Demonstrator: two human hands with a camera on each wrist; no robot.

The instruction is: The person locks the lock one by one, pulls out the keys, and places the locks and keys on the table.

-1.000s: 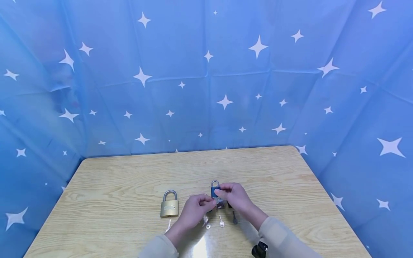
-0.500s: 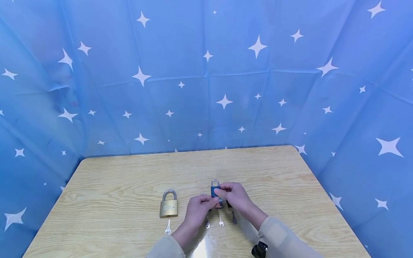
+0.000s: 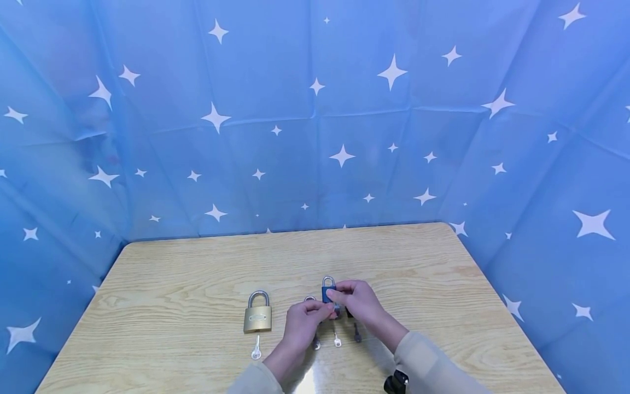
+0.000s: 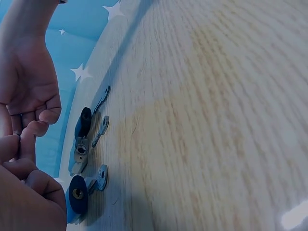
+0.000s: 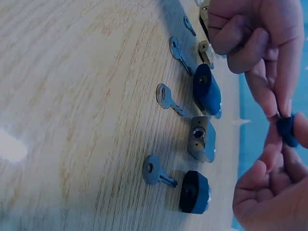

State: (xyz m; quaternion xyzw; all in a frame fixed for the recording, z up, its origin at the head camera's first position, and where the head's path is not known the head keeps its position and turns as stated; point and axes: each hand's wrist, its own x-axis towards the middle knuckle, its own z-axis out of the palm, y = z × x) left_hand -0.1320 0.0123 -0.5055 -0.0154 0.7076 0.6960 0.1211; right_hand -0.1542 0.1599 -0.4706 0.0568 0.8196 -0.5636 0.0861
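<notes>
My right hand (image 3: 361, 302) grips a small blue padlock (image 3: 328, 293) between thumb and fingers, its silver shackle pointing up. Just below the lock, my left hand (image 3: 300, 324) pinches a tiny metal key (image 5: 278, 115) against its underside; the fingertips cover most of the key, so how deep it sits cannot be told. In the right wrist view, a larger blue padlock (image 5: 206, 89), a silver padlock (image 5: 202, 139) and a black padlock (image 5: 195, 191) stand on the table below the hands, keyholes facing the keys laid before them.
A big brass padlock (image 3: 257, 318) stands left of the hands, with a silver key (image 3: 256, 348) in front. More keys lie nearer me, among them a silver key (image 3: 337, 340) and a dark key (image 3: 357, 332). A starred blue curtain (image 3: 315, 137) surrounds the wooden table (image 3: 172, 295).
My left hand has shifted slightly right beneath the blue padlock, uncovering the key in front of the brass padlock. The right hand has held the lock in nearly the same spot.
</notes>
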